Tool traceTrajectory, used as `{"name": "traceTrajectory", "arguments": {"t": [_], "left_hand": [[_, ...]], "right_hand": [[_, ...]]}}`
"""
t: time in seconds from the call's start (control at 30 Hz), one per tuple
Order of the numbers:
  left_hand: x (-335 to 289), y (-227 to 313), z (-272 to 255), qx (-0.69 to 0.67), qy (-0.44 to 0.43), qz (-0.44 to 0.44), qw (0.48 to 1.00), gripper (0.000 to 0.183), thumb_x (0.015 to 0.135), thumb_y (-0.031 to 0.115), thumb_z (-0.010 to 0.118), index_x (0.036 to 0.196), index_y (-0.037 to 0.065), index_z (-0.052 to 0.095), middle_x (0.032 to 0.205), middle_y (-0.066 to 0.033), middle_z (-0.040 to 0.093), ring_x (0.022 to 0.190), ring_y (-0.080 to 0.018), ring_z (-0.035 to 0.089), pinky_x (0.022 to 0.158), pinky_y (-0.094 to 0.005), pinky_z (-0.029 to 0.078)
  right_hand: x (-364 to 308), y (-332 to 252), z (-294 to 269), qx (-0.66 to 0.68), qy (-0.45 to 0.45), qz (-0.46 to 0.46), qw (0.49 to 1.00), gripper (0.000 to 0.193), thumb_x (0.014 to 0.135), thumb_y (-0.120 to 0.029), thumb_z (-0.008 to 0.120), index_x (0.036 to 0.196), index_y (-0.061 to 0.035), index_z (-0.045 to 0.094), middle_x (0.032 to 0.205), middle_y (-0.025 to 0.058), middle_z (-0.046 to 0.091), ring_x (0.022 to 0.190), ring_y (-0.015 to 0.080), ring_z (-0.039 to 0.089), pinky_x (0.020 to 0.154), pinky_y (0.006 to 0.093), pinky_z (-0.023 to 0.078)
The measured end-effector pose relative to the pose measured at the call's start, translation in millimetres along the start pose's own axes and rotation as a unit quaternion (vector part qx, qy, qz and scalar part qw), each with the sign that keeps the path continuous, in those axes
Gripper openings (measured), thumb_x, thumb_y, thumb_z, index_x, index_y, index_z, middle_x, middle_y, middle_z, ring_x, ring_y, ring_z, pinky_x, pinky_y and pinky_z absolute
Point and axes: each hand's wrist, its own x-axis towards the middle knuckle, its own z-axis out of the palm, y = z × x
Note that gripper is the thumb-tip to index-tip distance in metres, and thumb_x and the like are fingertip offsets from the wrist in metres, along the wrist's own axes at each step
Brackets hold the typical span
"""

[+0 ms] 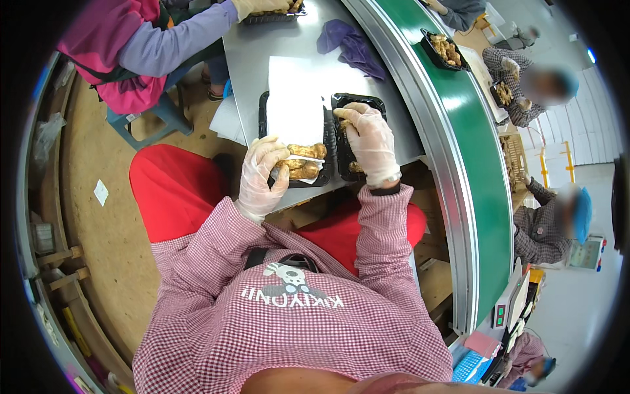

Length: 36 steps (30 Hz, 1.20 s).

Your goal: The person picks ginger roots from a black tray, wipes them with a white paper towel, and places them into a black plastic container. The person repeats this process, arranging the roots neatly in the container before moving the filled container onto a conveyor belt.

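Two black plastic trays lie side by side at the near end of the metal table. In the left tray, brown-and-cream mushrooms rest at the near end, beside a white paper sheet spread over its far part. My left hand, in a thin translucent glove, closes its thumb and fingers around the left ends of these mushrooms. My right hand, gloved alike, reaches over the right tray. Its fingers are bent and pinched at a mushroom, mostly hidden beneath them. Another mushroom shows near that tray's near end.
A purple cloth lies farther back on the metal table. Right of it runs a green conveyor belt with a metal rail, carrying a mushroom tray. A co-worker's sleeve reaches in at far left, above a blue-grey stool.
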Motion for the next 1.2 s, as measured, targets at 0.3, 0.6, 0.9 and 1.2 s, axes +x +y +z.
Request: {"name": "traceTrajectory", "arguments": {"t": [0.3,0.6,0.9,1.2], "left_hand": [[-10.4,11.9,0.0,-0.086,0.039,-0.106,0.99,0.05,0.086,-0.001,0.064,0.134,0.004,0.05,0.133,-0.0153,0.054,0.126,-0.0279,0.053,0.11,-0.0381,0.04],[7.2,6.1,-10.4,-0.017,0.07,-0.124,0.99,0.022,0.09,0.005,0.064,0.112,0.004,0.066,0.116,-0.0133,0.059,0.112,-0.0278,0.057,0.1,-0.0378,0.045],[27.3,10.5,-0.6,-0.004,0.059,-0.191,0.98,0.015,0.083,0.009,0.073,0.098,0.007,0.07,0.113,-0.0109,0.061,0.11,-0.0292,0.056,0.098,-0.0404,0.045],[32.5,10.1,-7.3,0.069,0.002,-0.194,0.979,0.02,0.08,0.009,0.075,0.1,0.011,0.072,0.125,-0.01,0.059,0.124,-0.0305,0.048,0.108,-0.0443,0.038]], "right_hand": [[3.6,-11.5,-4.6,0.135,0.088,0.034,0.986,0.025,0.081,-0.01,0.079,0.103,-0.0076,0.067,0.092,0.0057,0.072,0.085,0.0222,0.067,0.077,0.0351,0.053],[1.7,-53.7,25.4,0.158,-0.086,-0.116,0.977,0.02,0.086,-0.021,0.073,0.096,-0.0043,0.075,0.096,0.0095,0.072,0.094,0.0302,0.066,0.083,0.0398,0.052],[-3.8,-44.6,25.7,0.187,-0.123,-0.094,0.97,0.024,0.083,-0.019,0.074,0.104,-0.009,0.078,0.1,0.0101,0.07,0.095,0.0305,0.063,0.086,0.039,0.051],[-1.4,-35.4,27.3,0.19,0.026,0.122,0.974,0.051,0.084,-0.02,0.077,0.131,-0.0071,0.062,0.097,0.0136,0.07,0.094,0.0299,0.065,0.085,0.0406,0.052]]}}
